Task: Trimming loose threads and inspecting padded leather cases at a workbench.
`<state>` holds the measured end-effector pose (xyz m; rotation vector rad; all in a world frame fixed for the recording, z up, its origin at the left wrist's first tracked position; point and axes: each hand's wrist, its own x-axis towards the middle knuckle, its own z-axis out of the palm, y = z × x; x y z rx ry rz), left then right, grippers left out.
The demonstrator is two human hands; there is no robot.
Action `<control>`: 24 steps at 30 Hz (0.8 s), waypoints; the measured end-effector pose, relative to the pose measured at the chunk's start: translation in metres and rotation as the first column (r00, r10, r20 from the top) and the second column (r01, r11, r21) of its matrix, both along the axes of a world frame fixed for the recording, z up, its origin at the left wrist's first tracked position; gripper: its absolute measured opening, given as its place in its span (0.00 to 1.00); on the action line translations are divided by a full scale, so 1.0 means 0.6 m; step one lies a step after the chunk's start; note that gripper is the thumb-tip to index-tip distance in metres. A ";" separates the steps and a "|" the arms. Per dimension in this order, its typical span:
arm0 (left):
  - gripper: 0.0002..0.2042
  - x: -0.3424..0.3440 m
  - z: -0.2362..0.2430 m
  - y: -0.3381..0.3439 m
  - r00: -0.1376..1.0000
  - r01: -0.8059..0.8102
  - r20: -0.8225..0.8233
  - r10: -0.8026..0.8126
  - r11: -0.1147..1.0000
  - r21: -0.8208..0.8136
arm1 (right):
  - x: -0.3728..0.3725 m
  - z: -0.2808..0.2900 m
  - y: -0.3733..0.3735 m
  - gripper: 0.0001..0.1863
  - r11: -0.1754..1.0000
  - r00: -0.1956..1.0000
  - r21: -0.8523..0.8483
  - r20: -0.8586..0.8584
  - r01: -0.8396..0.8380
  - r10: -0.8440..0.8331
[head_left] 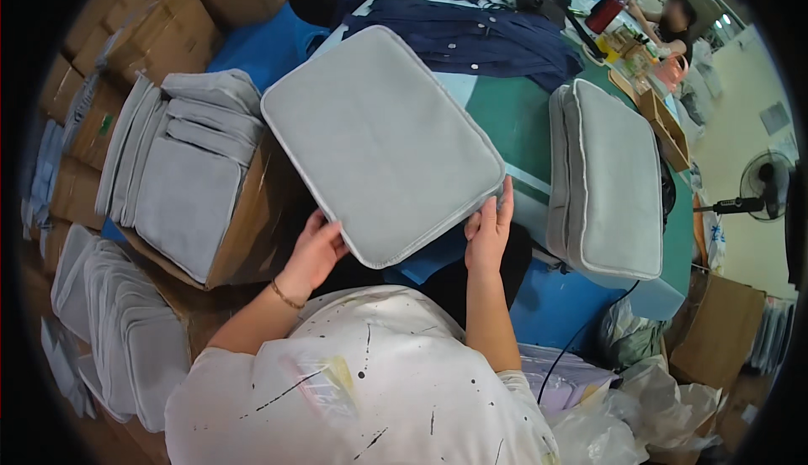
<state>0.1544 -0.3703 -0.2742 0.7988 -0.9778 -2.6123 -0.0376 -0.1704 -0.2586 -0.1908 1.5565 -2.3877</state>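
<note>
A flat grey fabric case with rounded corners and piped edges is held up in front of me, tilted, its broad face toward me. My left hand grips its lower left edge, the thumb lying on the rim. At the lower right corner my right hand has hold of the edge, with some fingers behind it. The underside of the case is hidden. On the table to the right stand more grey cases, pressed together. Left of me, an open cardboard box is packed with folded grey cases.
Several grey pieces lean in a row at lower left, below stacked cartons. Dark blue garments cover the far table. A red bottle, a fan and plastic bags lie rightward. Another person sits at far right.
</note>
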 end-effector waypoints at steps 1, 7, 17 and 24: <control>0.29 0.003 0.002 0.009 0.999 0.013 0.030 -0.013 1.000 -0.013 | -0.004 0.006 -0.004 0.29 1.000 1.000 -0.007 -0.003 0.000 0.000; 0.34 -0.021 0.042 0.043 0.976 0.188 -0.054 -0.210 0.945 -0.268 | -0.007 0.065 0.016 0.37 0.966 0.940 0.126 -0.290 0.225 -0.181; 0.45 -0.265 0.302 0.200 0.689 0.380 -0.399 -0.605 0.771 -0.512 | -0.062 0.284 0.269 0.28 0.487 0.330 -0.228 -0.497 0.843 -0.803; 0.45 -0.377 0.255 0.368 0.751 0.007 -0.334 -0.569 0.513 -0.858 | -0.119 0.226 0.423 0.30 0.424 0.398 -0.005 -0.338 0.906 -0.853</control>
